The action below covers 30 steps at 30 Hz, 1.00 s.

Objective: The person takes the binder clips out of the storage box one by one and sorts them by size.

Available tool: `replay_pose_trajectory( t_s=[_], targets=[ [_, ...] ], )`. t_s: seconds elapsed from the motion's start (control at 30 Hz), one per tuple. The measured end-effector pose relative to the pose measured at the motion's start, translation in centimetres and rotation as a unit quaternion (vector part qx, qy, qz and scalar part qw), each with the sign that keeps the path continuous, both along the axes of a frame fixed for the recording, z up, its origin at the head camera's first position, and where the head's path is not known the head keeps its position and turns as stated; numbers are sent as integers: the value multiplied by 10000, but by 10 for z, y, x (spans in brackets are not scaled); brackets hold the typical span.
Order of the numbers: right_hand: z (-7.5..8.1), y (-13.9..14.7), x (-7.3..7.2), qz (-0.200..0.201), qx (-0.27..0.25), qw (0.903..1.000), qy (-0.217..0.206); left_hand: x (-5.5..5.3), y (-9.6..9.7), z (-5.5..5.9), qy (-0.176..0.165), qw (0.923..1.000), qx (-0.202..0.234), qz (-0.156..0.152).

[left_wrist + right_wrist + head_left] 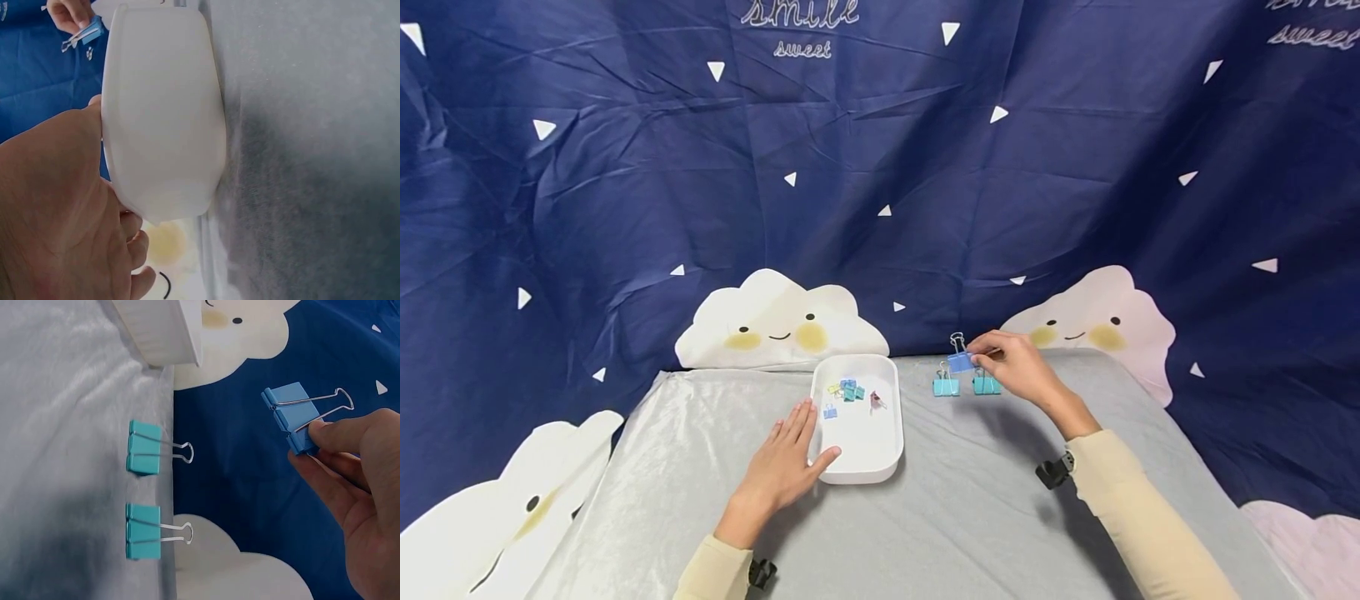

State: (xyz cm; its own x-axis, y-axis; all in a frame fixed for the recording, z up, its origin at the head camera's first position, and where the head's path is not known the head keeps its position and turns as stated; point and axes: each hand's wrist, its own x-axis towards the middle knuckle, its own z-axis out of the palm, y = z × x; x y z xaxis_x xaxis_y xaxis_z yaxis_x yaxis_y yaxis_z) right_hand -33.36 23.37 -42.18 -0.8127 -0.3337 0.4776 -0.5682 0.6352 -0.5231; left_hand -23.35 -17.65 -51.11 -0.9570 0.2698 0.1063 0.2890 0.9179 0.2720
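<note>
My right hand (1021, 367) pinches a blue binder clip (294, 411) between thumb and fingers, raised above the table with its wire handles showing. Two teal binder clips stand on the cloth below and beside it, a left one (946, 387) and a right one (987, 386), handles up. At the left side of a white plastic bin (861, 458), my left hand (781, 462) rests with fingers extended along the rim and thumb over the front corner. Inside the bin lie a small blue clip (830, 412), a dark red clip (877, 402) and a cluster of teal, blue and yellow clips (852, 391).
Grey plush cloth (925, 533) covers the table. Behind its far edge hangs a dark blue curtain (850, 142) with white triangles and smiling clouds. The bin stands left of the two teal clips, with cloth between them.
</note>
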Motion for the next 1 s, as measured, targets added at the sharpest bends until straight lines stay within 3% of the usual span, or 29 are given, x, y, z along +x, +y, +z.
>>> replay_pose_trajectory(
  t_s=[0.3,0.63,1.0],
  targets=[
    [-7,17,2,-276,35,9996,83,-1,-1,0,43,10000,-2,-6],
    [-19,41,1,-694,65,9974,-186,-1,-1,-2,71,10000,-17,-31],
    [-32,62,-3,-833,43,9962,-266,-1,-1,-2,36,9999,-108,0]
  ],
)
